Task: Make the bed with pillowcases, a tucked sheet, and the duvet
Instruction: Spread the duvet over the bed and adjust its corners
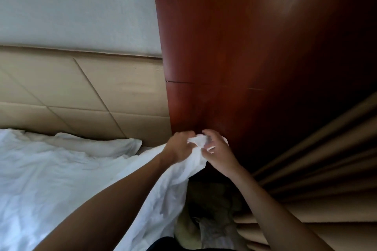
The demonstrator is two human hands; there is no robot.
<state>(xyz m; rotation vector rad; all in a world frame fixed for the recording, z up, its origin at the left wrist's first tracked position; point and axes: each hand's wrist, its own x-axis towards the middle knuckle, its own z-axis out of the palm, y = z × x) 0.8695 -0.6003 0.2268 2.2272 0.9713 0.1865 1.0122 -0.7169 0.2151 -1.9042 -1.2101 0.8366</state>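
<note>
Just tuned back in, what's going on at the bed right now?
A person stands at the head corner of the bed, beside the red-brown wood panel. The left hand and right hand both grip one bunched corner of a white cloth, held up off the bed edge. Whether it is the sheet or the duvet cannot be told. The rest lies rumpled over the bed. A white pillow lies against the padded headboard. This corner is not tucked.
</note>
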